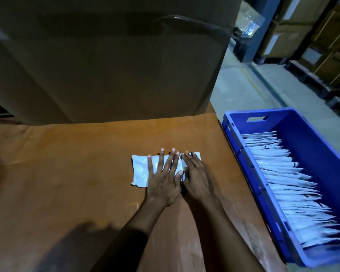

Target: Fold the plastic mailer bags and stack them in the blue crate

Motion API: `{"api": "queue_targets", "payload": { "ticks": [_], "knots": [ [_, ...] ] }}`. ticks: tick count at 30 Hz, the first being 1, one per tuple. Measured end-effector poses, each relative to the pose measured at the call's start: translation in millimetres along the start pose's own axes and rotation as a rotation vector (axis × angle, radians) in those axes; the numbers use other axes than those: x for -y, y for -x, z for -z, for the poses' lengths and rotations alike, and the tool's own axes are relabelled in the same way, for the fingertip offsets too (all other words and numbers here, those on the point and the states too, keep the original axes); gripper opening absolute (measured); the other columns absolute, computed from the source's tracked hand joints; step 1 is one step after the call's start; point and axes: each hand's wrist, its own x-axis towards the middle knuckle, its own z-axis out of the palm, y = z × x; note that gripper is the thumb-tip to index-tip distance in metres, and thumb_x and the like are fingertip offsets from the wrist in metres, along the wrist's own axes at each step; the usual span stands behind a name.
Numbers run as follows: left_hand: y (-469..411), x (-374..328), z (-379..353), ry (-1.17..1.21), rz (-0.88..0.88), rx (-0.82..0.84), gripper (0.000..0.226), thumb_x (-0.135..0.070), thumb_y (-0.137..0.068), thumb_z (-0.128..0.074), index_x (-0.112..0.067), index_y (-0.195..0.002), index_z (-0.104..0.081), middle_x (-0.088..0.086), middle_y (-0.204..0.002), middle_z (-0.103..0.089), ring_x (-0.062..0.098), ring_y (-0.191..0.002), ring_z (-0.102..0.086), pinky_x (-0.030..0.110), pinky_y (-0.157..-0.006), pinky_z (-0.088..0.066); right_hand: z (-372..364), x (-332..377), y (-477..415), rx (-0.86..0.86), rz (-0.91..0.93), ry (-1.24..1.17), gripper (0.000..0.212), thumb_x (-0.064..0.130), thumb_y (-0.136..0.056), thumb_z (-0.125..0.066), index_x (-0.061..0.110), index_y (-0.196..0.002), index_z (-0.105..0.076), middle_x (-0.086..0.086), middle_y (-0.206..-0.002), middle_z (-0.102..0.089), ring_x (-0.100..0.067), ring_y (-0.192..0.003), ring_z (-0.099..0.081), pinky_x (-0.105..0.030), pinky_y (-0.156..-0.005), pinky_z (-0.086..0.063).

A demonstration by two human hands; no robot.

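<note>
A white plastic mailer bag (140, 170), folded into a small rectangle, lies flat on the brown table (67, 163). My left hand (164, 178) presses on its middle with fingers spread and straight. My right hand (196, 176) lies flat on the bag's right part, touching the left hand. To the right of the table stands the blue crate (241, 146). Inside it, several folded white mailer bags (294, 185) form an overlapping row along its length.
A large cardboard box (106, 59) stands on the table behind the bag and fills the back. Beyond the crate are a grey floor (243, 85) and shelving with cartons (322, 36). The table's right edge runs beside the crate.
</note>
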Motion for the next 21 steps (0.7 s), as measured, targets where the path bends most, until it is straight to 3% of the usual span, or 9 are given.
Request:
{"api": "queue_targets", "payload": {
  "ticks": [4,7,10,12,16,21],
  "knots": [
    [-6,5,-9,-0.006,-0.011,0.042,0.063,-0.048,-0.105,-0.024,-0.025,-0.163,-0.030,-0.003,-0.171,-0.022,0.034,-0.160,-0.007,0.074,-0.119,-0.012,7,-4,6,0.000,0.022,-0.089,0.070,0.050,-0.101,-0.027,0.011,-0.156,-0.047,-0.004,-0.163,-0.042,-0.018,-0.157,-0.024,-0.030,-0.128,-0.018],
    [-13,5,-11,-0.012,0.018,0.083,0.063,-0.051,-0.104,-0.022,-0.031,-0.163,-0.027,-0.006,-0.171,-0.021,0.032,-0.160,-0.004,0.079,-0.115,-0.007,13,-3,1,0.029,0.027,-0.119,0.064,0.041,-0.101,-0.033,0.010,-0.155,-0.047,0.001,-0.160,-0.042,-0.010,-0.154,-0.023,-0.014,-0.122,-0.010],
    [-14,4,-8,-0.014,0.024,0.126,0.066,-0.053,-0.102,-0.012,-0.034,-0.165,-0.016,-0.009,-0.173,-0.010,0.030,-0.160,0.006,0.080,-0.114,0.001,17,2,-16,0.057,-0.030,-0.049,0.058,0.014,-0.101,-0.045,0.009,-0.158,-0.042,-0.005,-0.165,-0.039,-0.021,-0.158,-0.022,-0.025,-0.127,-0.014],
    [-13,7,-4,0.000,-0.006,0.162,0.069,-0.053,-0.099,-0.008,-0.034,-0.165,-0.010,-0.009,-0.173,-0.004,0.029,-0.160,0.009,0.079,-0.115,0.001,16,7,-25,0.048,-0.039,0.044,0.060,0.008,-0.101,-0.049,0.009,-0.160,-0.038,-0.006,-0.167,-0.035,-0.022,-0.159,-0.019,-0.034,-0.130,-0.014],
    [-10,14,2,0.042,0.065,0.028,0.061,-0.041,-0.103,-0.027,-0.020,-0.159,-0.040,-0.001,-0.166,-0.036,0.030,-0.157,-0.025,0.071,-0.117,-0.024,2,8,-25,0.034,-0.027,0.081,0.058,0.039,-0.109,-0.029,0.019,-0.163,-0.032,0.001,-0.172,-0.024,-0.017,-0.161,-0.008,-0.034,-0.130,-0.006],
    [2,31,2,-0.021,0.093,-0.080,0.059,-0.039,-0.106,-0.030,-0.026,-0.164,-0.026,0.002,-0.173,-0.016,0.029,-0.160,-0.007,0.065,-0.124,-0.008,-19,3,-13,-0.026,0.025,0.258,0.059,0.059,-0.109,-0.018,0.039,-0.164,-0.024,0.005,-0.174,-0.011,-0.021,-0.162,0.006,-0.043,-0.130,-0.004]
  ]
}}
